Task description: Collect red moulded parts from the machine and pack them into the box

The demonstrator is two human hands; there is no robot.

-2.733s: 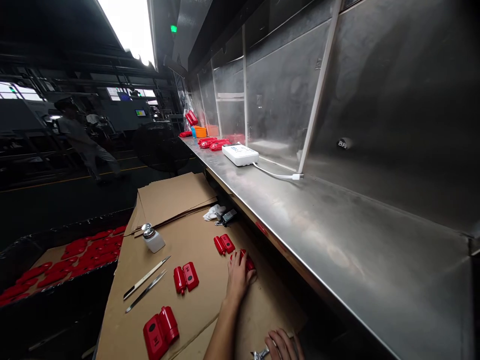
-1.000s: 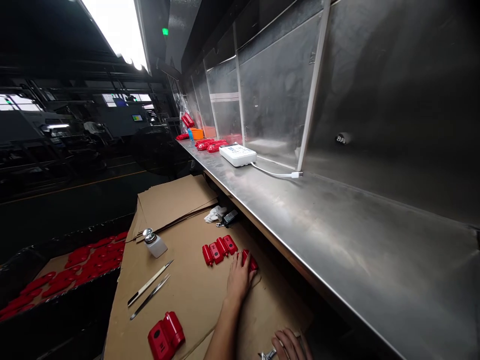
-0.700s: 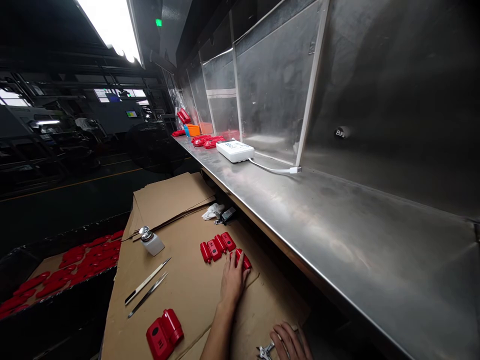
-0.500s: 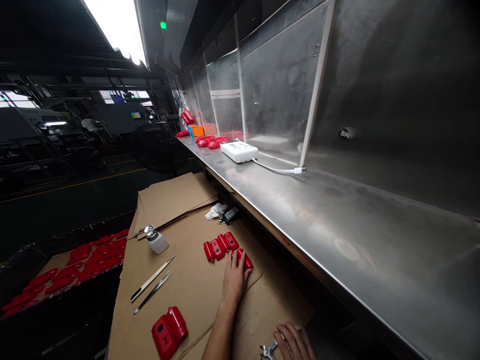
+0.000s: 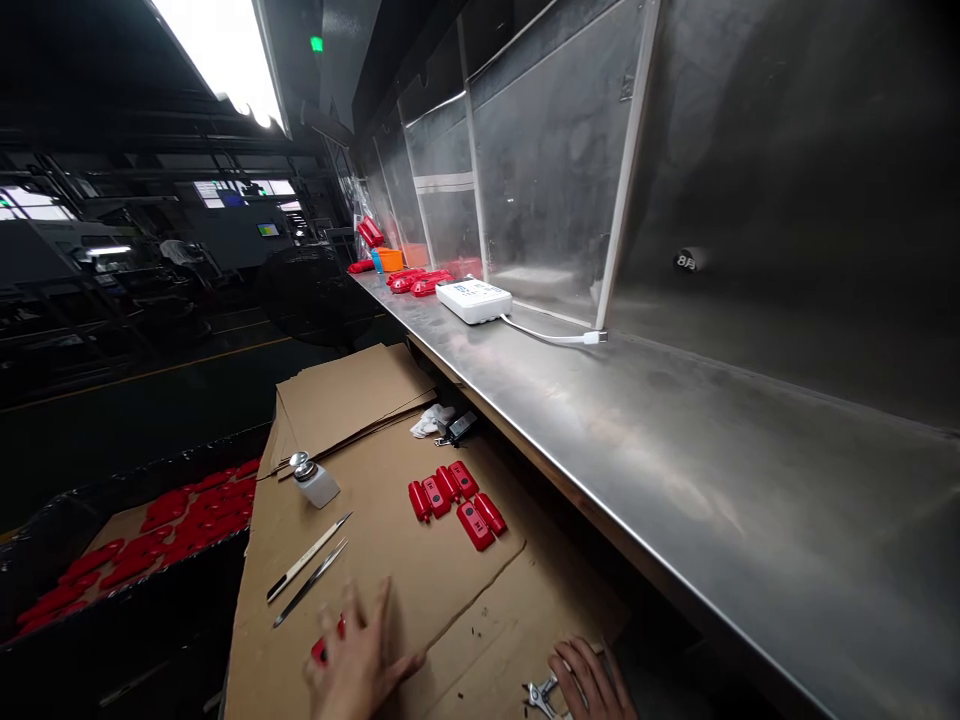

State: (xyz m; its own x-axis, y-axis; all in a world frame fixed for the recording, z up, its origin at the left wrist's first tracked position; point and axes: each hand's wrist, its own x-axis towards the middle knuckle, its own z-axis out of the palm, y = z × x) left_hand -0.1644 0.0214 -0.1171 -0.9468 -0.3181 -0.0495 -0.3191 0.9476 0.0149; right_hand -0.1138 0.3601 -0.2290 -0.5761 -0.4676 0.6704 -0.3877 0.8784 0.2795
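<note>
My left hand (image 5: 358, 662) hovers low over the cardboard sheet (image 5: 420, 580) with its fingers spread, blurred by motion. It covers most of a red plastic part (image 5: 324, 648) at the near left. Farther up the sheet lie a row of red parts (image 5: 441, 492) and one more pair of red parts (image 5: 481, 520), with no hand on them. My right hand (image 5: 594, 680) sits at the bottom edge, its fingers curled on a small metal tool (image 5: 541, 694).
A small bottle with a metal cap (image 5: 315, 482), a thin knife (image 5: 307, 555) and tweezers (image 5: 304, 584) lie left of the parts. A steel shelf (image 5: 637, 440) runs along the right, carrying a white box with a cable (image 5: 474, 300). A tray of red parts (image 5: 150, 530) sits at the left.
My left hand has left the pair of red parts near the shelf and swung back to the near left, over the lone red part. The right hand has stayed on the tool.
</note>
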